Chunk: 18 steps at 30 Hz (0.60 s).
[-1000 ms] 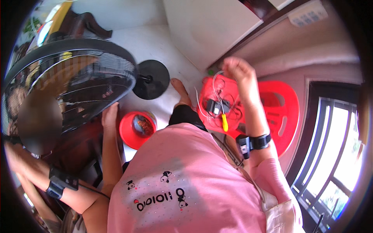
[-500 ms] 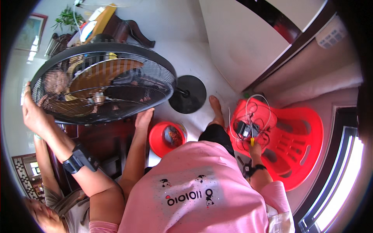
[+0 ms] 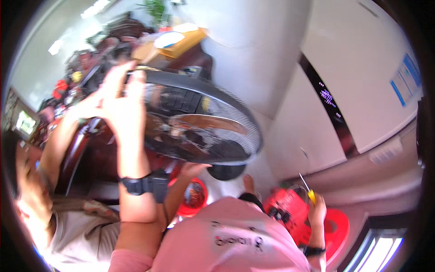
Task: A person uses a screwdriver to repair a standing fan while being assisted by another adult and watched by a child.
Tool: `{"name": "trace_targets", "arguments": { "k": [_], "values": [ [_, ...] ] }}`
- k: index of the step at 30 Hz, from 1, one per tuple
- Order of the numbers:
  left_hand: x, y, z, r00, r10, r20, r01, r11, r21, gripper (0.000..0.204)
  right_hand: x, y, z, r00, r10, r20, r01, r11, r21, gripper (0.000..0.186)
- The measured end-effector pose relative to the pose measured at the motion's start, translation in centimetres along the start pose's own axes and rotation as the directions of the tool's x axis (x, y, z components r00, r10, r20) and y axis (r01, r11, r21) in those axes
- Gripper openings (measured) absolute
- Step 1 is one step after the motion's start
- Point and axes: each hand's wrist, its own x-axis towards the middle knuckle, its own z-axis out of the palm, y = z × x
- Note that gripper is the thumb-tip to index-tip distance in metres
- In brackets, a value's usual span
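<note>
In the head view, the person's left hand point(image 3: 123, 100) is raised to the upper left rim of a large round fan head point(image 3: 208, 122) with a black rim, a wire-mesh cage and brownish blades. Its fingers lie over the rim, but blur makes it impossible to tell whether they are clamped. The right hand point(image 3: 318, 211), well apart from the fan head, is closed around the yellow handle of a thin-shafted metal screwdriver point(image 3: 311, 196), whose tip points up and to the left. This hand appears in front of a red plastic chair point(image 3: 339, 242) with cut-outs, whose seat bears a dark tangle of cables point(image 3: 278, 215).

A co-worker in a grey shirt point(image 3: 86, 235) sits at the left; one of the co-worker's hands point(image 3: 195, 169) is at the fan head's lower edge, and the other arm reaches up beside the person's left hand. A black rounded base point(image 3: 227, 172) shows below the fan head, near a red plastic bucket point(image 3: 189, 211) with orange-brown contents.
</note>
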Motion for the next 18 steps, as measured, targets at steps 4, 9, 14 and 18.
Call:
{"name": "trace_targets", "arguments": {
  "k": [4, 9, 14, 18],
  "values": [
    [2.9, -7.0, -8.1, 0.963, 0.099, 0.249, -0.075, 0.992, -0.106, 0.032, 1.2, 3.7, -0.5, 0.983, 0.111, 0.149, -0.095, 0.99, -0.107, 0.038],
    [-0.8, -0.5, 3.0, 0.998, -0.056, -0.038, 0.051, 0.992, -0.115, 0.042, -4.9, 8.6, -1.7, 0.898, 0.407, 0.166, -0.372, 0.905, -0.206, 0.043],
    [-20.9, -6.4, 18.1, 0.598, -0.276, 0.752, 0.494, 0.866, -0.074, 0.038, -10.5, 10.9, -0.6, 0.823, 0.542, 0.172, -0.527, 0.841, -0.125, 0.041],
    [-20.6, -7.2, 17.2, 0.616, -0.321, 0.719, 0.511, 0.858, -0.055, 0.036, -11.1, 7.6, 0.1, 0.87, 0.44, 0.221, -0.461, 0.886, 0.05, 0.039]
  ]
}}
